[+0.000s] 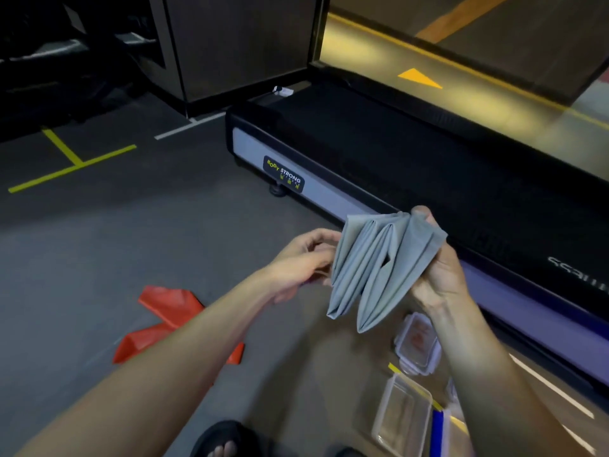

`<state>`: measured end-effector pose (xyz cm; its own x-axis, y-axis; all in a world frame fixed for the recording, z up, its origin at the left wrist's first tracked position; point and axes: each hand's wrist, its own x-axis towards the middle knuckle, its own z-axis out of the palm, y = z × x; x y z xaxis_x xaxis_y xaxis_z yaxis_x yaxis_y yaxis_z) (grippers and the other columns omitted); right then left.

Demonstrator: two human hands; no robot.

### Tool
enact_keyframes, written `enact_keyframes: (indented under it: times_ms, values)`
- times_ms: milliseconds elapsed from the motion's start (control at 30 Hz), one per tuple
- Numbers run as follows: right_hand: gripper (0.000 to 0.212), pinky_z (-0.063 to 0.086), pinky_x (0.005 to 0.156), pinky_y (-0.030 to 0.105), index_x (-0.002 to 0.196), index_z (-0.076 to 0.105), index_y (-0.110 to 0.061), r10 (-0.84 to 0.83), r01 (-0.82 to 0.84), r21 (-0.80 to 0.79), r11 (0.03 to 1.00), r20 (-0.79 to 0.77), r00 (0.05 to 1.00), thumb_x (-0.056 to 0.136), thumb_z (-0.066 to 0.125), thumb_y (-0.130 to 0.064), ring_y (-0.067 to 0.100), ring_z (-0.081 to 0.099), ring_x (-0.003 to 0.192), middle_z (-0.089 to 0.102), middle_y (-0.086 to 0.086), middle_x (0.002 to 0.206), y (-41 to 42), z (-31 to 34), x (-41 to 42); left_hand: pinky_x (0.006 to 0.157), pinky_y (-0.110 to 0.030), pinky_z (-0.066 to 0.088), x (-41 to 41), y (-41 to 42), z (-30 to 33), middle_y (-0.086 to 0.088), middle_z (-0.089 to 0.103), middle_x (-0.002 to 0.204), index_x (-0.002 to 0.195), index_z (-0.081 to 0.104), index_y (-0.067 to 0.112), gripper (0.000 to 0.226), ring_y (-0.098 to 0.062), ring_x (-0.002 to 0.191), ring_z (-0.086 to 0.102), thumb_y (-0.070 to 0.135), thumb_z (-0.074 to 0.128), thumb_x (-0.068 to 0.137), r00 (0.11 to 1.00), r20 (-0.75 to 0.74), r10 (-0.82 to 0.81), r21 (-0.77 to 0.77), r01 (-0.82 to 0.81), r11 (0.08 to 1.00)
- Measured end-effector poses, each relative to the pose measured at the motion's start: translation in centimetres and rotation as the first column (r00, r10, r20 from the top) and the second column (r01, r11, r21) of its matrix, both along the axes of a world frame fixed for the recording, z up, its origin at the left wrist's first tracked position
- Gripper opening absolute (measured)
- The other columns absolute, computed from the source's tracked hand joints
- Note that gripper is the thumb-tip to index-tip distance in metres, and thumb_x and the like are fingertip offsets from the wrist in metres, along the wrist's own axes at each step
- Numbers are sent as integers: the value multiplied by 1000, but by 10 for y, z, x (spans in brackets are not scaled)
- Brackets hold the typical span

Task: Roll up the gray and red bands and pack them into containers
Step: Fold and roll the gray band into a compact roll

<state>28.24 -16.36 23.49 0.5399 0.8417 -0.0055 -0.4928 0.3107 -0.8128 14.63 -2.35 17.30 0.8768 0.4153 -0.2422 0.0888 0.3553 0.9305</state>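
A gray band (pixel 372 268), folded into several layers like a fan, hangs in the air between my hands. My right hand (pixel 438 268) grips its right side, thumb over the top edge. My left hand (pixel 303 258) pinches the left layers with curled fingers. The red band (pixel 164 311) lies crumpled on the dark floor to the lower left, partly hidden by my left forearm. A clear open container (pixel 402 413) sits on the floor at the lower right, with a clear lid (pixel 418 341) lying just beyond it.
A black treadmill deck (pixel 379 153) with a gray side rail runs diagonally along the right, close behind my hands. Yellow tape lines (pixel 69 159) mark the floor at left. My sandaled foot (pixel 224 440) shows at the bottom edge. A blue-edged object (pixel 438 433) lies beside the container.
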Motion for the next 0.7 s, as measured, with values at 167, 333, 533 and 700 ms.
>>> enact_keyframes:
  times_ms: [167, 333, 533, 700]
  values:
    - [42, 41, 98, 45, 83, 60, -23, 60, -62, -15, 998, -77, 995, 66, 97, -32, 23, 55, 92, 54, 7, 92, 12, -49, 21, 52, -22, 53, 19, 14, -45, -18, 64, 89, 122, 62, -7, 29, -12, 61, 64, -10, 62, 93, 996, -91, 19, 149, -5, 989]
    - [46, 56, 81, 32, 82, 60, -20, 54, -64, -85, 994, -115, 992, 62, 98, -36, 17, 61, 82, 66, 2, 85, 11, -102, 29, 47, -24, 53, 30, 24, -97, -2, 66, 69, 91, 63, 9, 20, -10, 50, 62, -9, 57, 96, 987, -162, 10, 12, -8, 1000]
    - [35, 54, 65, 26, 82, 57, -17, 35, -55, -191, 980, -109, 993, 75, 88, -29, 9, 61, 65, 65, 1, 76, 1, -167, 22, 54, -25, 59, 32, 27, -160, -8, 65, 84, 107, 67, 15, 29, -12, 60, 61, -5, 48, 98, 971, -220, -95, -252, 37, 967]
    - [43, 52, 62, 23, 80, 68, -19, 115, -147, -226, 963, -150, 982, 56, 101, -32, 12, 57, 64, 57, 6, 79, -8, -217, 18, 57, -25, 57, 25, 28, -206, -18, 56, 105, 102, 78, 24, 44, -19, 73, 56, 4, 39, 103, 933, -274, -232, -369, 121, 921]
